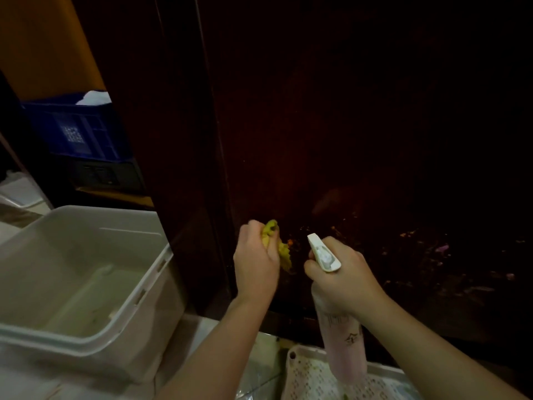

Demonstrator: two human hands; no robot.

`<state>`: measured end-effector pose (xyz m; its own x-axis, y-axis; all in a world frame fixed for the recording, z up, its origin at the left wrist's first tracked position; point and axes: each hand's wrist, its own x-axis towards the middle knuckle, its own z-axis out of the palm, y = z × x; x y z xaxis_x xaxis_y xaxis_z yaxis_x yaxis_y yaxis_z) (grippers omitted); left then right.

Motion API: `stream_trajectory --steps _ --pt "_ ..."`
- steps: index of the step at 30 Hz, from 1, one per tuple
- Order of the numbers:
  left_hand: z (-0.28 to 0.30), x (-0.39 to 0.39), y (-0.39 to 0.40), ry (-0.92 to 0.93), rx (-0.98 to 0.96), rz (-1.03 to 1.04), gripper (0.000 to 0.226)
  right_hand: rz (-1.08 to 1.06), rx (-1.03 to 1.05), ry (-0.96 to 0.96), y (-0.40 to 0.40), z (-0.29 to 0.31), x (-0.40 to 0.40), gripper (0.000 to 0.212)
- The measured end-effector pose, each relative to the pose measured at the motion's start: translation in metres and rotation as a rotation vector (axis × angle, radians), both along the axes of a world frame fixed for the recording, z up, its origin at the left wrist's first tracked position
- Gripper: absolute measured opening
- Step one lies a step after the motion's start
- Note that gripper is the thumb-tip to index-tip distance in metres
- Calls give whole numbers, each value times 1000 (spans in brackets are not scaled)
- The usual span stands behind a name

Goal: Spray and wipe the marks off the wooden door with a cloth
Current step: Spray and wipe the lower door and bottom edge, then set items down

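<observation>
The dark wooden door point(346, 125) fills the centre and right of the head view. Small orange and pale marks point(415, 249) dot its lower part. My left hand point(255, 261) grips a crumpled yellow cloth point(281, 251) and presses it against the door low down, near its left edge. My right hand point(343, 277) holds a pale pink spray bottle point(341, 342) by the neck, just right of the cloth. Its white nozzle point(321, 251) points up and left toward the door.
A large white plastic tub point(86, 272) stands on the floor at the left, close to the door frame. A perforated white basket point(323, 379) lies below my hands. A blue crate point(75, 125) sits on a dark box behind the frame.
</observation>
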<state>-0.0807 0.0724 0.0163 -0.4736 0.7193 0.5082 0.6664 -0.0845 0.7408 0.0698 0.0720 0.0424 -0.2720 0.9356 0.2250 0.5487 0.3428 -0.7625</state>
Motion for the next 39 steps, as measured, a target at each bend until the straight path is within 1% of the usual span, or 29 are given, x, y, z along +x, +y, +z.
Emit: stream_trajectory --steps 2,4,5,8,11,14,16,20,24,27,29,31,33,36,39 --pt "15 1 0 -124 156 52 17 -5 15 -13 0 -1 -2 17" --pt "30 1 4 -117 289 88 20 -10 46 -24 0 -1 -3 23" --pt "35 1 7 -81 313 88 18 -14 55 -21 1 0 -3 25" --pt "34 2 13 44 255 52 21 -23 32 0 2 1 -1 25" --pt "12 2 12 161 192 9 25 11 -33 -28 3 -1 3 19" --pt "-7 -2 10 216 120 -43 21 78 -102 -45 3 -6 4 9" --pt "-13 -7 9 217 58 -85 20 83 -96 -54 2 -7 3 9" --pt "-14 -15 4 199 0 -130 23 49 -64 -75 1 -4 -3 23" --pt "-10 -17 0 157 -23 -105 20 62 -136 -37 2 0 -5 25" --pt "1 -16 0 32 79 -33 22 109 -159 -31 1 2 -4 11" --pt "13 -12 1 -60 176 -6 23 117 -137 -28 0 1 -3 7" --pt "23 -7 3 -87 255 20 24 94 -77 -17 -1 0 -1 15" --pt "30 -2 6 -64 313 43 25 57 -21 -16 -1 0 2 23" --pt "33 4 11 -72 344 67 24 5 -6 4 1 1 8 20" --pt "35 9 17 -103 376 89 19 -6 -15 26 2 0 16 19"
